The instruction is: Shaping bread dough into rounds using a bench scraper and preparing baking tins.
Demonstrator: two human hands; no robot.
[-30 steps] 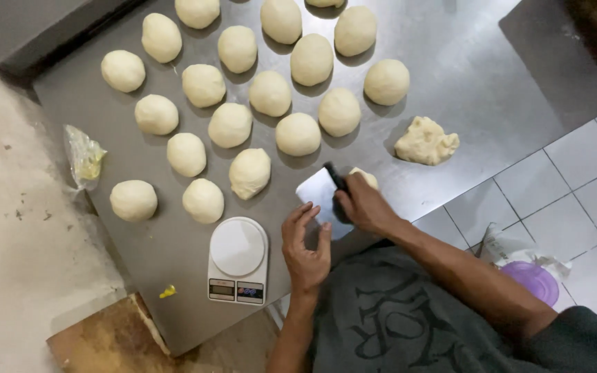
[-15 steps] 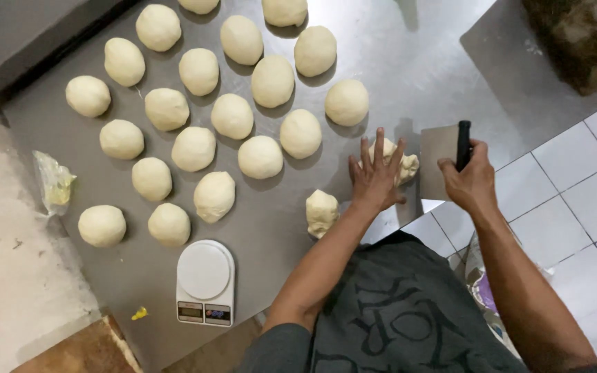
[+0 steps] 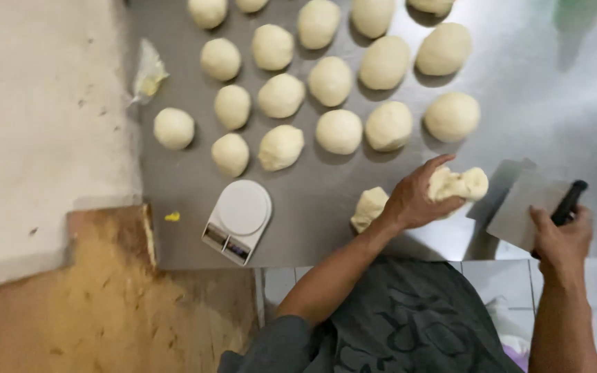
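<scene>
Steel table [image 3: 547, 83] seen from above, with a person standing at its near edge. The left hand [image 3: 419, 197] rests on a rough lump of dough [image 3: 459, 184] lying on the table near the front edge; the fingers are curled over the lump and grip its left side, the thumb stretched along the top. A smaller cut piece of dough [image 3: 369, 207] lies just beside the left wrist, touching the table. The right hand [image 3: 562, 231] is closed in a fist around the black handle of a dough scraper [image 3: 530, 211], whose flat metal blade points left and is held at the table's front edge, apart from the lump. Behind the hands, rounded dough balls [image 3: 340, 131] sit in loose rows across the table, none touching the hands. A white kitchen scale [image 3: 238, 221] stands at the front edge, left of the cut piece, with nothing on its round plate. A small plastic bag [image 3: 148, 72] lies at the table's left edge. A yellow scrap [image 3: 172, 216] lies left of the scale.
</scene>
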